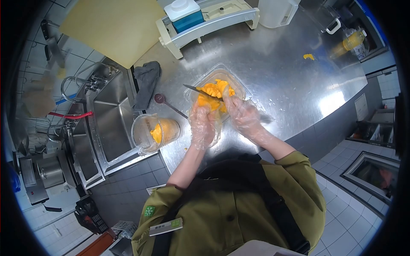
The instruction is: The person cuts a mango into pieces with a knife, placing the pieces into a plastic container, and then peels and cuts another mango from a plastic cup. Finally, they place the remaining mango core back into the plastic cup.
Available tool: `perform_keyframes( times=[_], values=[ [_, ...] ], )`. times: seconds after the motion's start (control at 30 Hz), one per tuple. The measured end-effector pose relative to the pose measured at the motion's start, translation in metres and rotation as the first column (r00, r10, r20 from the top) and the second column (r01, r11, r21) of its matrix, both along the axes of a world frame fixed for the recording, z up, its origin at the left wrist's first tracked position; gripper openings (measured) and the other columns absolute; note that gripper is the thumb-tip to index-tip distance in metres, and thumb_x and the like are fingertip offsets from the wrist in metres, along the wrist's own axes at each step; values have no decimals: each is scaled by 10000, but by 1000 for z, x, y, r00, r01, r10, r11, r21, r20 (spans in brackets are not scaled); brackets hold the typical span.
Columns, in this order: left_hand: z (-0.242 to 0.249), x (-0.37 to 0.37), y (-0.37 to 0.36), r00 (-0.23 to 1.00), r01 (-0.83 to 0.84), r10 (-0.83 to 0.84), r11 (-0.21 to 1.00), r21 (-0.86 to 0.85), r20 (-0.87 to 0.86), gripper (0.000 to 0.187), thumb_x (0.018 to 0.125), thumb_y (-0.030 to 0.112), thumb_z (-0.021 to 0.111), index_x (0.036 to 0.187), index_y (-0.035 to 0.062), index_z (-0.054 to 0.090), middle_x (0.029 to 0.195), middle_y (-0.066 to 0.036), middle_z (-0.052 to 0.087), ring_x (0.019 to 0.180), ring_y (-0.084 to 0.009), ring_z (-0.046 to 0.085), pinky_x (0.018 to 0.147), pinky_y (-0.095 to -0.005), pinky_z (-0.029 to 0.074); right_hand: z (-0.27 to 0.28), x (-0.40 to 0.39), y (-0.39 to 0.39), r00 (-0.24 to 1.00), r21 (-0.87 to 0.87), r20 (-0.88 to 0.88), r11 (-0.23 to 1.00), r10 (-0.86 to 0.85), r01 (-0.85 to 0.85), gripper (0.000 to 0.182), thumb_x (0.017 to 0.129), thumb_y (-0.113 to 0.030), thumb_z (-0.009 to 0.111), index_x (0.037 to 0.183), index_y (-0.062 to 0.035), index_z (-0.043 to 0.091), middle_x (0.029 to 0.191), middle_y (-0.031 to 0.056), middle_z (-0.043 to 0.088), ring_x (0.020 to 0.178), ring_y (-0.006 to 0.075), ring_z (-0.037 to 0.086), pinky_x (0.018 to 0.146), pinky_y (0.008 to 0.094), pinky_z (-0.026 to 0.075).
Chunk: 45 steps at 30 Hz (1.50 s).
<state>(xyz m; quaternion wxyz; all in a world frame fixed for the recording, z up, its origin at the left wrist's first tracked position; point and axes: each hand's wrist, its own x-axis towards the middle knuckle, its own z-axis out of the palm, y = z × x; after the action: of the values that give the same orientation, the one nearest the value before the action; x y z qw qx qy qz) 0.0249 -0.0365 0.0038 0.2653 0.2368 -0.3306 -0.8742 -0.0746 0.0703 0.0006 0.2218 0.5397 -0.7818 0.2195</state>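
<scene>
Both hands wear clear plastic gloves above a clear plastic container (244, 87) on the steel counter. My left hand (203, 123) is closed around a piece of orange mango flesh (206, 102). My right hand (242, 114) grips a knife (194, 88); its handle is hidden in the fingers. The blade points left across the container, touching or just over the mango. More mango chunks (222, 84) lie in the container beyond the hands. To the left stands a clear measuring jug (143, 128) with mango inside. A long-handled measuring spoon (160, 99) lies between jug and container.
A double steel sink (113, 123) is at the left, with a grey cloth (146, 81) by its edge. A yellow cutting board (115, 30), a cream rack (209, 27) and a clear pitcher (276, 13) stand at the back. A mango scrap (308, 56) and yellow bottle (353, 40) are right.
</scene>
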Motion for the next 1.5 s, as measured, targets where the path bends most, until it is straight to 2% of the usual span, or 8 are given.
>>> perform_keyframes(
  times=[0.17,0.37,0.57,0.87,1.07,1.17,1.27,1.5],
  values=[
    [-6,-2,3,998,-23,24,999,28,-60,345,850,162,494,1169,45,435,1096,-25,505,994,-121,496,859,-257,414,-10,-2,-8,999,-92,36,996,27,-23,600,613,-2,575,1205,-14,480,856,66,570,491,145,509,372,252,411],
    [-6,0,10,998,-63,65,993,-103,15,357,827,131,469,1166,23,436,1118,-55,498,1026,-159,487,894,-285,396,-20,0,-13,993,158,13,981,-120,116,476,713,-12,526,1188,-26,493,865,98,569,499,177,519,387,289,428],
    [5,-1,6,992,-58,59,998,13,-115,390,776,104,441,1152,0,440,1120,-87,502,1062,-194,481,934,-317,372,-37,-16,-12,857,33,505,995,-102,99,401,761,8,506,1153,-71,521,894,113,587,532,195,553,437,286,451],
    [7,9,2,997,-58,58,998,-7,-57,392,777,117,463,1150,-2,437,1110,-85,507,1032,-179,501,895,-311,408,13,-4,-3,980,-135,186,990,71,-46,532,722,24,529,1235,-75,426,743,95,563,556,213,561,436,299,460],
    [-1,11,7,993,-26,14,995,-97,-121,415,812,208,514,1160,1,427,1098,-72,507,1018,-167,507,872,-283,424,2,1,-12,964,-248,255,969,81,-16,461,685,72,512,1125,-58,557,913,88,600,493,185,525,437,278,443],
    [3,9,10,989,4,-15,997,-72,-148,437,827,249,529,1167,-1,419,1104,-71,502,1029,-168,500,883,-281,419,5,4,-14,936,180,320,979,-148,93,415,710,48,512,1111,-50,556,904,94,598,554,194,563,449,273,448],
    [2,9,3,988,58,-74,991,-119,-138,437,834,234,529,1181,-2,405,1126,-75,490,1052,-173,488,923,-295,396,-14,-10,-16,920,-137,390,991,47,7,381,721,29,514,1092,-46,555,908,108,588,614,219,590,460,268,460],
    [17,0,10,985,-135,133,991,-10,-112,340,833,125,486,1144,5,418,1076,-73,501,1001,-160,493,898,-277,392,8,21,4,952,-44,303,997,-51,67,418,694,20,553,1103,-68,551,934,94,577,622,230,594,481,285,477]
  ],
)
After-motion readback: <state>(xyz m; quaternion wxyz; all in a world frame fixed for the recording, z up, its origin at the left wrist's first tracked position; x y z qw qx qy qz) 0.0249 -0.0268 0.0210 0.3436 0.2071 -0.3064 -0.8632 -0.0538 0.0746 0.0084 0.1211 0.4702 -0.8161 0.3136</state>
